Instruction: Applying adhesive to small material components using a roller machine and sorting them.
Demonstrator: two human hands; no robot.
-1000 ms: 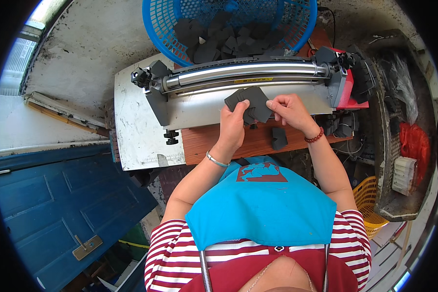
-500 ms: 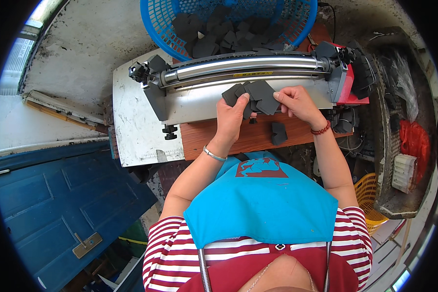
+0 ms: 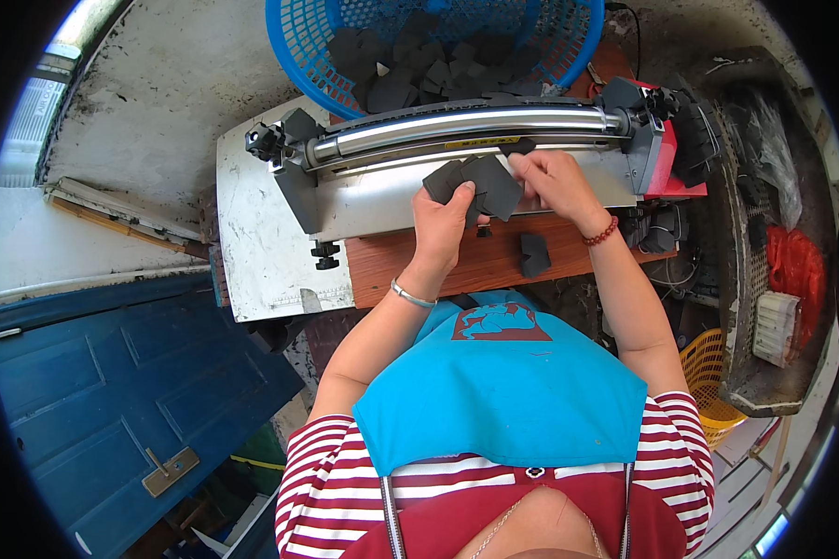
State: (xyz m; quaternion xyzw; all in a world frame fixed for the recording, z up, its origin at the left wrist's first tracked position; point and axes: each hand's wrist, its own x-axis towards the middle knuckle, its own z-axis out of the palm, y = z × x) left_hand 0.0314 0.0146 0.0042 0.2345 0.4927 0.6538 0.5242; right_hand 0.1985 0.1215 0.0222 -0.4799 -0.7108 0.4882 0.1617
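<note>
My left hand [image 3: 443,216] is closed around a small fan of dark grey foam pieces [image 3: 480,184], gripping them from below right in front of the roller machine [image 3: 466,140]. My right hand [image 3: 552,177] is pinched on one dark piece [image 3: 517,146], with its far edge at the machine's slot under the shiny steel roller [image 3: 457,126]. On the near side of the machine, one more dark piece [image 3: 533,254] lies alone on the wooden board [image 3: 410,265]. Beyond the machine sits a blue plastic basket [image 3: 294,42] heaped with the same dark pieces. At the machine's right end I see a red housing [image 3: 667,163].
</note>
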